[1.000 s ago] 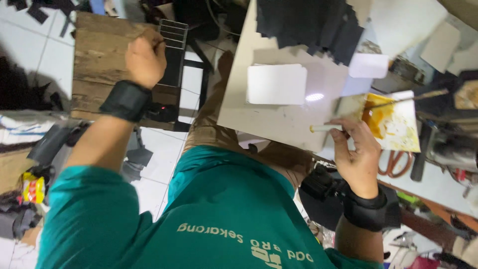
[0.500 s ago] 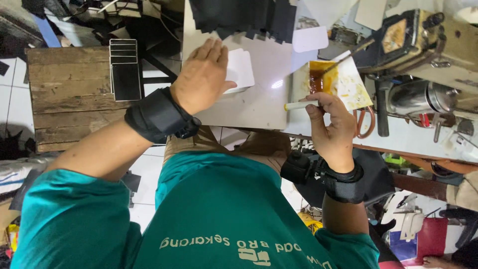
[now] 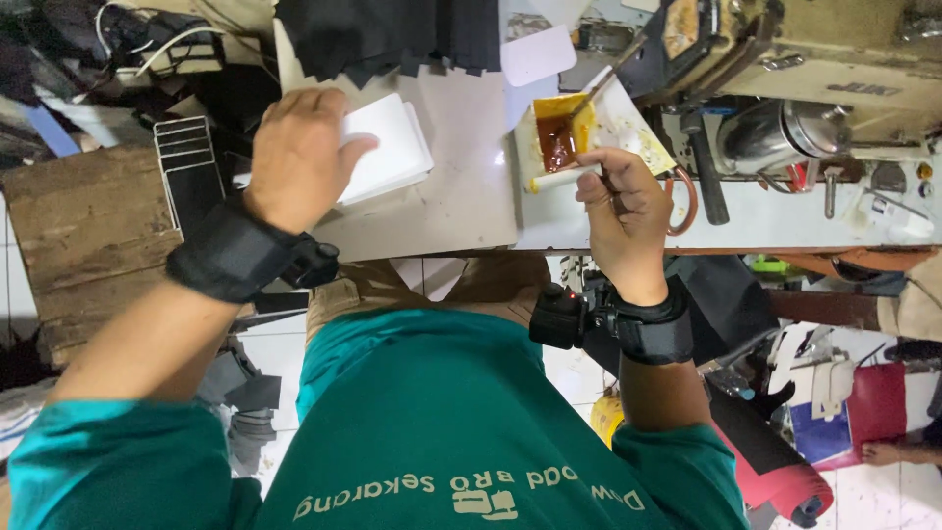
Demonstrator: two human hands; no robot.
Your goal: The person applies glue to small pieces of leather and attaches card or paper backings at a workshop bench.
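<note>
Two bare hands work over a pale table (image 3: 461,196), seen from above the person's head. Each wrist wears a black strap. At the left, the left hand (image 3: 299,152) lies palm down on a stack of white sheets (image 3: 388,147), fingers spread flat and pressing on it — not gripping. The stack sits near the middle of the table, just below a pile of black fabric pieces (image 3: 392,34) at the far edge. At the right, the right hand (image 3: 623,201) has its fingers pinched closed around a thin brush (image 3: 564,179) with a pale handle, held level. Just beyond the brush lies a glue tray (image 3: 589,128) — a white sheet smeared with yellow-brown paste. A sewing machine (image 3: 824,108) stands further right.
</note>
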